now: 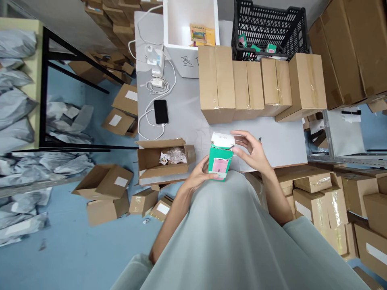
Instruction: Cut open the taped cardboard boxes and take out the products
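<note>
A small green and white product box (pixel 219 159) with a pink picture on its front is held upright near my body, at the table's front edge. My left hand (pixel 202 172) grips its lower left side, thumb across the front. At the upper right of the box is my right hand (pixel 250 151), its fingers apart and curved around the white top flap (pixel 223 139); the thumb is close to the box's edge, and whether it presses there I cannot tell. To the left, an open cardboard box (pixel 151 161) holds crumpled bubble wrap (pixel 177 155).
Taped cardboard boxes (pixel 248 88) line the back of the grey table (pixel 187 104). Behind them stand a white bin (pixel 190 60) and a black crate (pixel 272 24) with small green boxes. A phone (pixel 161 112) and white cables lie left. Cartons (pixel 320 205) are stacked at right.
</note>
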Demonstrator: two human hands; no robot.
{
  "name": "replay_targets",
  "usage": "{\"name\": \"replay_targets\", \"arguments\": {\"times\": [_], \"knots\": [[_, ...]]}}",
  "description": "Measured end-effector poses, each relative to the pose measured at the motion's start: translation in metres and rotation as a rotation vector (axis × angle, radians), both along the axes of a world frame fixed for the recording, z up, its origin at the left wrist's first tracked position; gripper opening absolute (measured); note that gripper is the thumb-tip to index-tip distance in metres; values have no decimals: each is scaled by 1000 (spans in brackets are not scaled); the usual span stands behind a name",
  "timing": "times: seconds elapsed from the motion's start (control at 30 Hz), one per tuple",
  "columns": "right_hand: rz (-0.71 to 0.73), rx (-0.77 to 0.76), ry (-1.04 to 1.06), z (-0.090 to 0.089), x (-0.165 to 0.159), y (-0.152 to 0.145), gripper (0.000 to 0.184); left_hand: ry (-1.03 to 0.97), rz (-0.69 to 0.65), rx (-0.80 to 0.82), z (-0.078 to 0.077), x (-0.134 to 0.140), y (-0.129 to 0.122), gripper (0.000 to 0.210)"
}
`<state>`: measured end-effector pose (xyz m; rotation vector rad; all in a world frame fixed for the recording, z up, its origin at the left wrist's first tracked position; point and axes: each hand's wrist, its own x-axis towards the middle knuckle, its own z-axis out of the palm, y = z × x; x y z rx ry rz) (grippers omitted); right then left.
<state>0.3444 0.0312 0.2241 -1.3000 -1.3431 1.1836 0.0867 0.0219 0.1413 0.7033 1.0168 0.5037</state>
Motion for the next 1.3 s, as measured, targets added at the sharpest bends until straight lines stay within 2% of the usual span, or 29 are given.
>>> {"name": "replay_targets", "arguments": {"times": [0.1,0.2,0.43,0.73,0.97,1.1,1.3], "knots": [[-25,77,-76,10,8,5,42,-19,-16,-5,3,-4,-1,95],[16,181,-181,16,13,11,34,-26,-32,-10,3,-5,-1,92],[8,420,-354,17,15,16,19,-63,-69,9,-3,-9,0,89],[55,499,-528,15,10,2,30,-82,-46,-29,-8,-11,-1,95],[107,497,-685,19,22,-6,34,-91,-108,-17,-6,-15,2,88],[120,517,-775,26,26,-11,32,-106,-132,-4,-7,-17,3,87],[231,609,-875,41,26,-17,35,-115,-181,-2,-7,-19,4,96]]}}
